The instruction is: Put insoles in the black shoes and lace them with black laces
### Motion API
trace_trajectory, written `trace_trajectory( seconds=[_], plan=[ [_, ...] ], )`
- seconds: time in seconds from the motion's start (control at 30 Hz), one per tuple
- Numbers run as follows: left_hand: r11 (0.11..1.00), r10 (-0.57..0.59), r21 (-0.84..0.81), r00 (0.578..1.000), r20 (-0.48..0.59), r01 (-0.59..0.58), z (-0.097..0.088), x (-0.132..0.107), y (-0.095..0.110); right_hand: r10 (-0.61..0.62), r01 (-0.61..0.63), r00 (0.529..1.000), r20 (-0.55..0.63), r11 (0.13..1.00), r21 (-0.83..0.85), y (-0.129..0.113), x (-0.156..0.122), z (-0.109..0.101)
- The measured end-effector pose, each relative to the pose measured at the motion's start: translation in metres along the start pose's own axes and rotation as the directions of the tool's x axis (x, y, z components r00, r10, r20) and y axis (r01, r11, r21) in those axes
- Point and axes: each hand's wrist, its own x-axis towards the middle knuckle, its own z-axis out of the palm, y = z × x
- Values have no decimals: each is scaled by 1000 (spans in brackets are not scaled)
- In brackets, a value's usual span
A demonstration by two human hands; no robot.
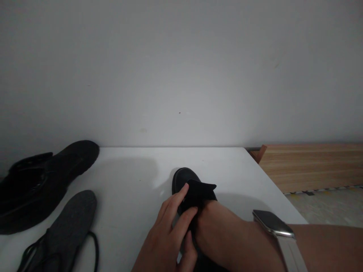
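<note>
A black shoe [184,176] lies on the white table with its toe pointing away from me. Its tongue [202,187] is folded up and sticks out to the right. My left hand [170,236] grips the left side of the shoe's opening, index finger by the tongue and thumb curled lower down. My right hand [217,232] reaches into the opening, its fingers hidden inside the shoe. On my right wrist sits a watch [273,223] with a light strap.
Another black shoe [53,177] lies at the left. In front of it are a dark grey insole [70,219] and black laces [96,245]. The white table [130,181] meets a pale wall [181,75]. Wooden boards [312,166] stand beyond its right edge.
</note>
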Motion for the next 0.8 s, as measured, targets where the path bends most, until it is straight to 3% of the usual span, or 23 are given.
trace_trajectory(
  seconds=[0.13, 0.3, 0.43, 0.6, 0.7, 0.8],
  plan=[
    [1000, 22, 6, 1000, -4, -22, 0, -2, -3, 0, 8, 997, -80, 996, 92, 3, 2, -2],
    [998, -48, -31, 995, -91, 45, 2, -2, -5, -17, 29, 991, -131, 996, 84, 3, 3, 3],
    [992, -29, -129, 989, -144, 10, 0, -1, -3, -16, 37, 975, -222, 995, 88, -2, 11, 8],
    [939, -228, -302, 954, -196, 163, -7, -4, 3, 2, 31, 964, -265, 993, 118, -7, 29, 3],
    [931, -258, -321, 936, -237, 175, -10, -4, 3, 9, 70, 919, -394, 980, 186, -5, 31, 12],
    [947, -207, -282, 963, -173, 153, -11, -2, -2, -59, 191, 861, -504, 958, 214, 5, 19, 34]
  ],
)
